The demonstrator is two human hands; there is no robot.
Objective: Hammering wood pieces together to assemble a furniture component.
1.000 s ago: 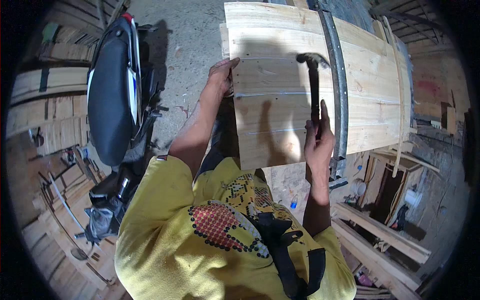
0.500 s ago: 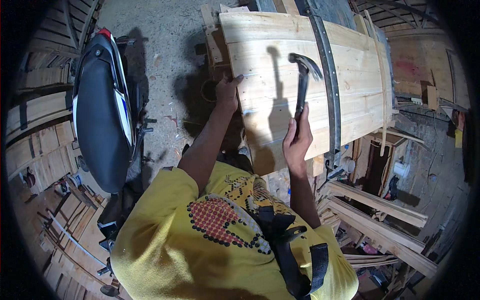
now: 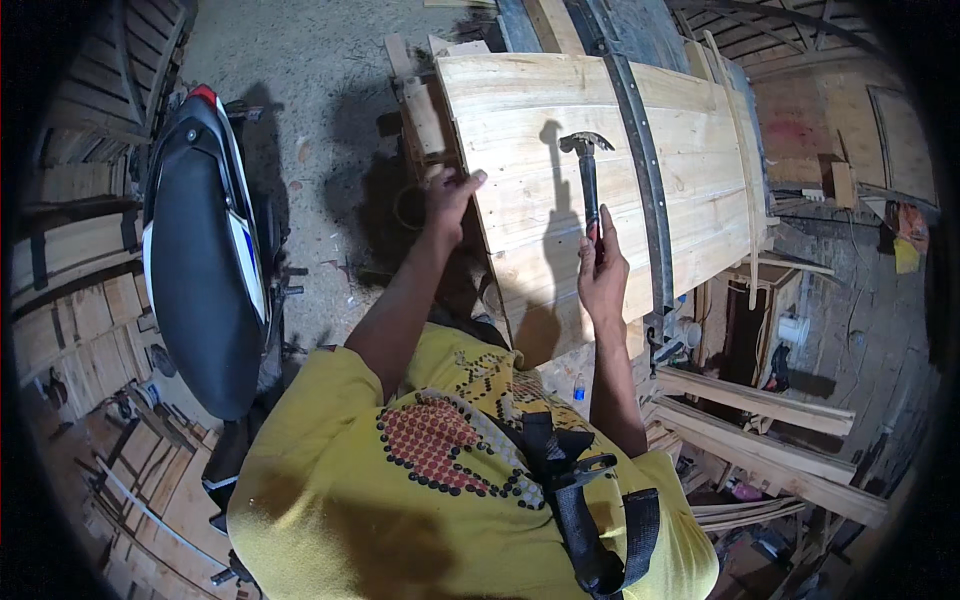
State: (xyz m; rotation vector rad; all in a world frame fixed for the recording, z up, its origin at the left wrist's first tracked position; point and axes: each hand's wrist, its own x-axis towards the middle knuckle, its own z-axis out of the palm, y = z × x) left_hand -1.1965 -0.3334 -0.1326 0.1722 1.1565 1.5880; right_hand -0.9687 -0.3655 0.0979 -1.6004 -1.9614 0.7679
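Note:
A pale wooden panel [image 3: 540, 100] made of joined boards lies in front of me, with a dark metal bar [image 3: 640, 160] running across it. At the panel's left edge is my left hand [image 3: 447, 208], its thumb on the top face and its other fingers bent beside the edge, partly hidden. My right hand [image 3: 603, 283] is closed round the grip of a claw hammer [image 3: 588, 178]. The hammer's head points away from me, above the panel, and its shadow falls on the boards to its left.
A motorbike with a black seat [image 3: 200, 300] stands on the concrete floor at left. Long timber pieces [image 3: 770, 445] lie at lower right, near a white container [image 3: 793, 331]. A thin wooden strip [image 3: 735, 150] crosses the panel's right end. More boards [image 3: 90, 330] are stacked at far left.
The hammer has turned more upright and its head has come a little lower and left. My left hand's thumb has shifted slightly down along the panel edge. The whole view has shifted a little.

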